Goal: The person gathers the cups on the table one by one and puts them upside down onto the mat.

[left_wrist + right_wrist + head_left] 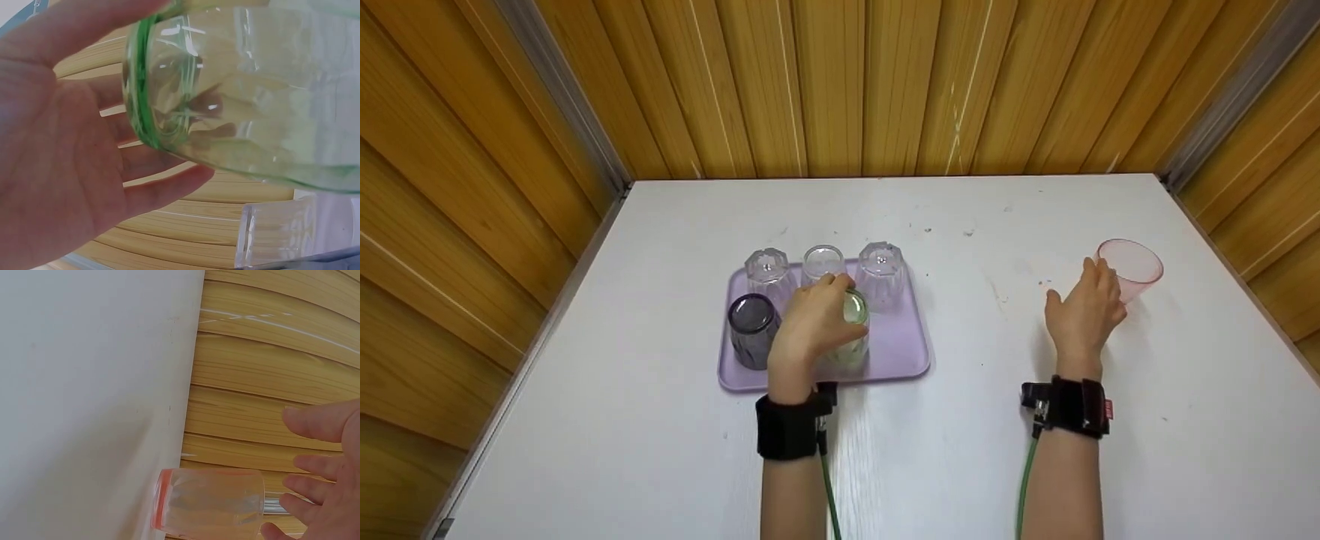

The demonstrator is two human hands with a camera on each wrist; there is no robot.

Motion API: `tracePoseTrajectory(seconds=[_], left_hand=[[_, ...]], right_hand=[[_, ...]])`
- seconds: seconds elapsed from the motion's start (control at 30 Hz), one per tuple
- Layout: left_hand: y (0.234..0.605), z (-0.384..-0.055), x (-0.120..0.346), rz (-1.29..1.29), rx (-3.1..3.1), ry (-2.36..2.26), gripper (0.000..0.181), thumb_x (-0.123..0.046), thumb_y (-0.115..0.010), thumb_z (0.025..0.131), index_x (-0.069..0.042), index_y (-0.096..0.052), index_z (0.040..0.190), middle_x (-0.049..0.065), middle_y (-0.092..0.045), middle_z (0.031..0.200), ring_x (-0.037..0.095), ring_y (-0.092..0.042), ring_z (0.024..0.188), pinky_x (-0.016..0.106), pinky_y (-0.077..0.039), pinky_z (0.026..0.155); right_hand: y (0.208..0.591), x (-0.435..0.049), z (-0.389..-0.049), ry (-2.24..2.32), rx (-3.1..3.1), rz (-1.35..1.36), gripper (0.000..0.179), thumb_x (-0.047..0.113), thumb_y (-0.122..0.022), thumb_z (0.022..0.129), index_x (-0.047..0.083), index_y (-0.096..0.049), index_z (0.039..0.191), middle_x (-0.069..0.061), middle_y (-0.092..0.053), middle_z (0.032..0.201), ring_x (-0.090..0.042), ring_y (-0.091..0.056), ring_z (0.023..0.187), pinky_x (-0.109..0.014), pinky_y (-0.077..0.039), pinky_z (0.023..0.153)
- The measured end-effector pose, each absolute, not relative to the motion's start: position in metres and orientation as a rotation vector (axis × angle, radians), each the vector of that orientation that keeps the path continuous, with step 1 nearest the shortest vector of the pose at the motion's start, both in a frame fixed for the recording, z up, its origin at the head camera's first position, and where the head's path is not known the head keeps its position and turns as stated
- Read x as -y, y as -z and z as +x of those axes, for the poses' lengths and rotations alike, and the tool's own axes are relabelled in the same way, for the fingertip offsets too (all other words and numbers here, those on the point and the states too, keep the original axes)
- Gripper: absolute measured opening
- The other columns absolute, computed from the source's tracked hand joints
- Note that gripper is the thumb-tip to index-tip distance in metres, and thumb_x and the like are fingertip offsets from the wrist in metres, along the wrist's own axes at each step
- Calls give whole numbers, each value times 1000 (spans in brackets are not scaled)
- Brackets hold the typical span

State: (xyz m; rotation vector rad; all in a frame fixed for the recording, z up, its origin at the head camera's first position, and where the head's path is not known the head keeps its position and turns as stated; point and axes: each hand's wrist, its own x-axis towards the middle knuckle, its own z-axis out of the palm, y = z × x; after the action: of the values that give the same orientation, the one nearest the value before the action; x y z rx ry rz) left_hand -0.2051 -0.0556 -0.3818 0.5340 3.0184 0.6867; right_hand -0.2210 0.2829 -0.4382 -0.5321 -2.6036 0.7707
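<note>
My left hand [814, 319] is at a green-tinted drinking glass [855, 307] that stands upside down on a lavender tray [904, 352]. Thumb and fingers curl round its base end, the thumb in front and the fingertips behind; in the left wrist view the green glass [242, 101] lies between them. To the right, my right hand [1085, 311] is held with fingers spread beside a pink-tinted glass [1136, 274], which stands upright on the table. In the right wrist view a gap shows between the thumb and the pink glass [214, 500].
Also on the tray are a dark grey glass [754, 337] at the front left and clear glasses along the back: left [769, 274], middle [823, 262], right [881, 274]. A white table [960, 450] carries everything. Wood-patterned panels [862, 90] enclose the back and sides.
</note>
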Motion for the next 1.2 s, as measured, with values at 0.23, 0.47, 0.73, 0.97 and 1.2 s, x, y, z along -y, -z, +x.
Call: tracePoseTrajectory(seconds=[0.23,0.47,0.73,0.97,1.2], left_hand=[[383,-205,56,504,-2998,-690,50,-24,-71,69,-8,-53,112,9,-57,108,28,-58,90,40,-47,82],[383,-206,56,468,-2958,-712,53,-21,-71,69,-7,-52,116,11,-56,113,27,-57,96,41,-46,88],[386,-207,59,454,-2950,-709,50,-18,-71,68,-6,-52,113,11,-55,109,26,-57,94,42,-46,87],[388,-207,61,445,-2953,-696,51,-17,-71,67,-5,-52,114,11,-56,110,27,-57,94,42,-46,86],[388,-207,62,454,-2996,-679,44,-15,-68,67,-4,-53,107,12,-56,106,31,-59,86,42,-49,78]], right_hand=[[439,-290,-216,-770,2604,-489,75,11,-58,84,-2,-13,143,-20,-7,150,-33,2,139,-60,-8,103],[443,-306,-212,-748,2639,-541,75,10,-57,85,-2,-10,143,-20,-1,151,-33,6,139,-61,-7,103],[448,-314,-211,-769,2672,-555,73,11,-53,88,-2,-7,143,-20,5,151,-33,12,138,-63,-3,104],[449,-315,-211,-763,2640,-536,71,12,-52,90,-1,-8,144,-19,2,151,-33,9,138,-62,-4,104],[450,-314,-211,-760,2640,-544,68,10,-50,90,-1,-10,144,-20,-5,151,-33,6,139,-62,-5,104]])
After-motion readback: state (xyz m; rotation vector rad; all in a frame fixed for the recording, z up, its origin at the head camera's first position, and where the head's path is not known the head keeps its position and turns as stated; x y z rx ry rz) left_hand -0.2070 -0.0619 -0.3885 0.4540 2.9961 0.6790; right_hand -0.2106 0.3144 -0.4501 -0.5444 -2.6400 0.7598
